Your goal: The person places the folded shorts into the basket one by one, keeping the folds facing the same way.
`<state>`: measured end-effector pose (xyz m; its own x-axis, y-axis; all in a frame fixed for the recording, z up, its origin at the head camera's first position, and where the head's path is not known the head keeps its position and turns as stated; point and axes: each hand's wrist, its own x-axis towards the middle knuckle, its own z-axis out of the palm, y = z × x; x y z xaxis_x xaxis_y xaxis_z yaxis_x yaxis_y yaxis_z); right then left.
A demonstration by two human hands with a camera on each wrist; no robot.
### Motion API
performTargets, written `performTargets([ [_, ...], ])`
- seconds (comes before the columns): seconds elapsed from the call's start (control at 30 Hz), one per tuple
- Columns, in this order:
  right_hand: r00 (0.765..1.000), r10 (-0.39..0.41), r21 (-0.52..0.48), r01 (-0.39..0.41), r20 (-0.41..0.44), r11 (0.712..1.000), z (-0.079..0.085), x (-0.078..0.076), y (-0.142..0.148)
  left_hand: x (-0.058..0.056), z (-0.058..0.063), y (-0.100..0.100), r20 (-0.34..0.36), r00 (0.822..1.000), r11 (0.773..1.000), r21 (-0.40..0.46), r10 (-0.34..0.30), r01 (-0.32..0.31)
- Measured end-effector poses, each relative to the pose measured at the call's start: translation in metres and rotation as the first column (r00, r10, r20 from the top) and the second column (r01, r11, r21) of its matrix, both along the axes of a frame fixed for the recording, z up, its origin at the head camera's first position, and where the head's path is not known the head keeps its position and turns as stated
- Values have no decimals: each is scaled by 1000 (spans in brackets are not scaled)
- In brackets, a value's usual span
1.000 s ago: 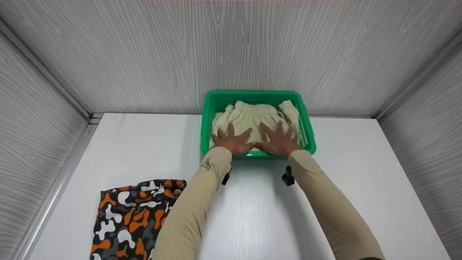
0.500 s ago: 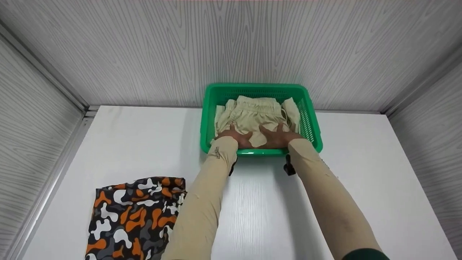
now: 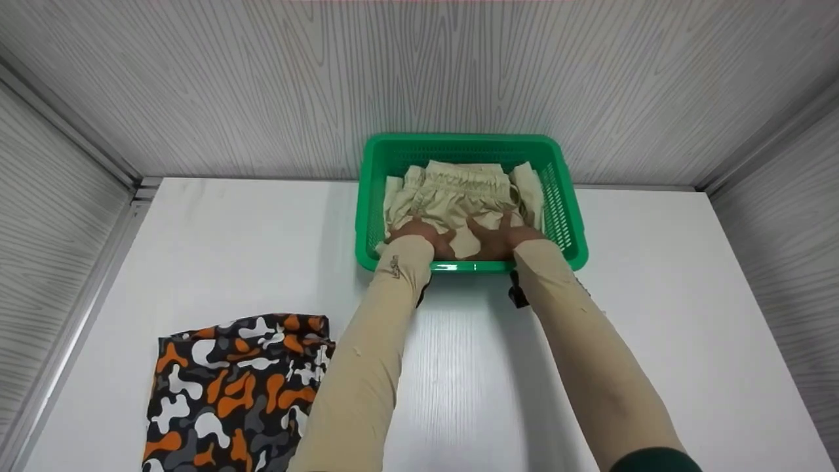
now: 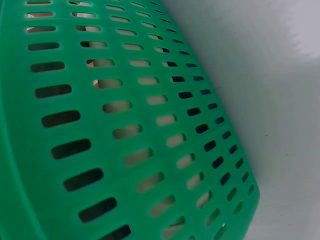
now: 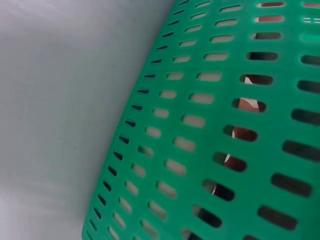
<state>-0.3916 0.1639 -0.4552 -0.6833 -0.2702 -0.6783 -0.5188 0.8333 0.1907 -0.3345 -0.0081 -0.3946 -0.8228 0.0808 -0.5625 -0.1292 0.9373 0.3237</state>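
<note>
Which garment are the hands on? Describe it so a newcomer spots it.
On the white table, at its far side, sits a green basket. In it, a beige garment with a gathered band lies under the left hand and right hand. Its plain colour sets it apart from the multicoloured cloth outside the basket.

Looked like a small booth or cubicle; could not be tied to home or workplace. Was closed in by grey wood-grain wall panels at twelve, nine and three o'clock, with grey trim along the nine o'clock edge. Contained a white tabletop reaching close to all three. Showed a household touch in a green basket of clothing at twelve and patterned cloth at eight.
</note>
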Motion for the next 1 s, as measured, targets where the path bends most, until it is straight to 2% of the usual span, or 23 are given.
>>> performTargets([
  [0.03, 988, -147, -136, 152, 49, 979, 4, 4, 1, 2, 0, 0, 2, 1000, 1000, 8, 16, -16],
  [0.07, 967, -237, -223, 252, 93, 942, 8, 7, 1, 2, -1, 1, 2, 999, 999, 15, 32, -32],
  [0.17, 908, -378, -353, 419, 180, 837, 22, 19, 3, 3, -4, 5, -2, 998, 998, 30, 57, -57],
  [0.23, 881, -422, -383, 474, 215, 793, 21, 21, 8, 1, -10, 7, -12, 1000, 1000, 25, 0, 0],
  [0.33, 873, -429, -416, 488, 233, 767, 14, 23, 19, -7, -23, 12, -18, 989, 989, 24, -144, 144],
  [0.43, 882, -411, -479, 470, 230, 742, 11, 22, 33, -20, -34, 12, -22, 975, 973, 62, -219, 220],
  [0.53, 894, -405, -566, 437, 191, 699, 14, 18, 46, -33, -36, 2, -56, 977, 967, 142, -204, 210],
  [0.6, 903, -406, -632, 398, 142, 665, 16, 13, 55, -40, -32, -7, -118, 976, 955, 213, -185, 207],
  [0.67, 914, -400, -690, 336, 73, 641, 17, 10, 63, -42, -29, -18, -205, 963, 930, 286, -174, 229],
  [0.77, 925, -378, -750, 219, -44, 624, 15, 15, 74, -35, -29, -38, -319, 932, 894, 349, -170, 282],
  [0.87, 912, -384, -796, 123, -145, 592, 7, 31, 88, -18, -37, -65, -416, 895, 865, 380, -158, 329],
  [0.93, 894, -390, -825, 43, -220, 564, -2, 43, 100, -2, -45, -88, -466, 874, 862, 379, -137, 337],
  [1.0, 866, -404, -839, -31, -294, 544, -13, 54, 111, 14, -55, -112, -521, 845, 875, 346, -120, 338],
])
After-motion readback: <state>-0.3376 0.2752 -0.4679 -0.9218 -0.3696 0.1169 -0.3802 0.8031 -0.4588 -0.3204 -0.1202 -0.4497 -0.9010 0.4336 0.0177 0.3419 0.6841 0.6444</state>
